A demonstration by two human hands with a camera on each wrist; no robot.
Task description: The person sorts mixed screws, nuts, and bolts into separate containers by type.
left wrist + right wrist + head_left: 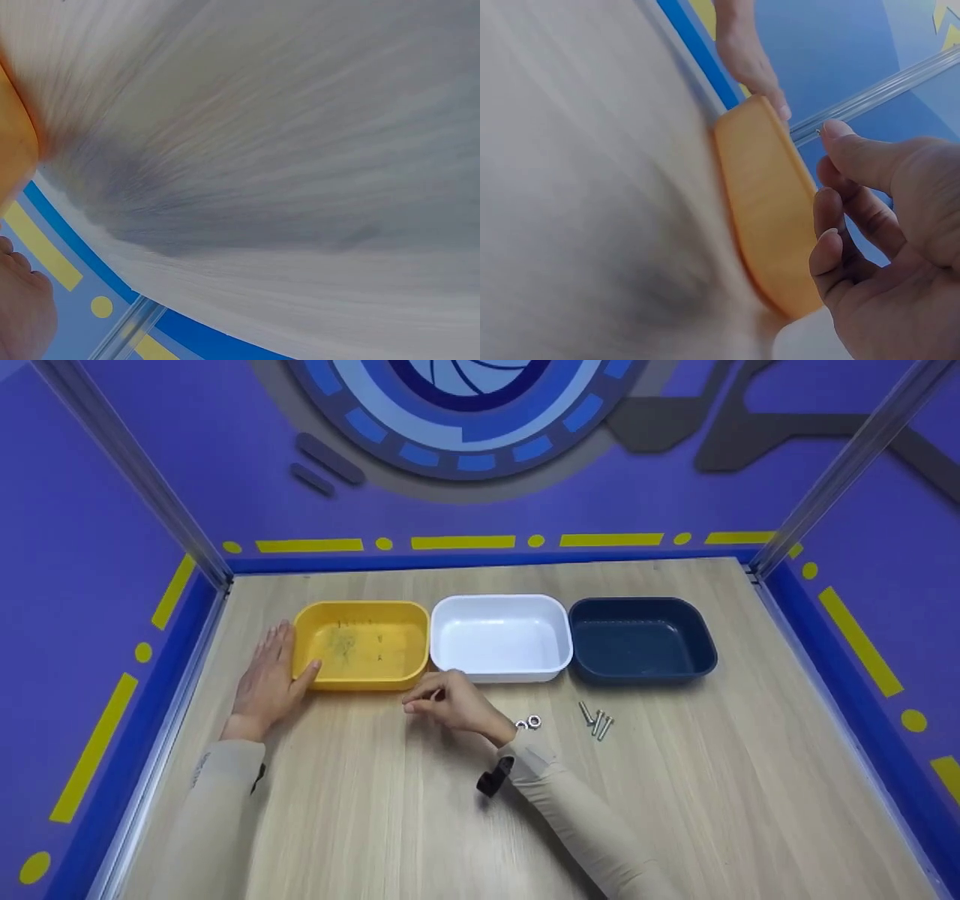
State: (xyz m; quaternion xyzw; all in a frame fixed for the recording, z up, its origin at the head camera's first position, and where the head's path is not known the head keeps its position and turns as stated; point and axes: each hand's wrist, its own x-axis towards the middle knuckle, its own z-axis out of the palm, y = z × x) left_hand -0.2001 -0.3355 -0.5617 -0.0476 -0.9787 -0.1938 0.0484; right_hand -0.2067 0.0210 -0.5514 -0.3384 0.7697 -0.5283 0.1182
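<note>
The yellow tub (363,645) sits leftmost of three on the bench (420,810), shallow, round-cornered, scuffed inside. The left hand (270,679) lies flat against its left wall, fingers straight. The right hand (450,703) hovers by its front corner, fingers curled; whether they pinch anything is too small to tell.

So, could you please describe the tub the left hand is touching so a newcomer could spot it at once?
On the wooden table, three tubs stand in a row. It is the yellow tub at the left end, with the left hand resting against its outer side. Its neighbours are white and dark blue.
</note>
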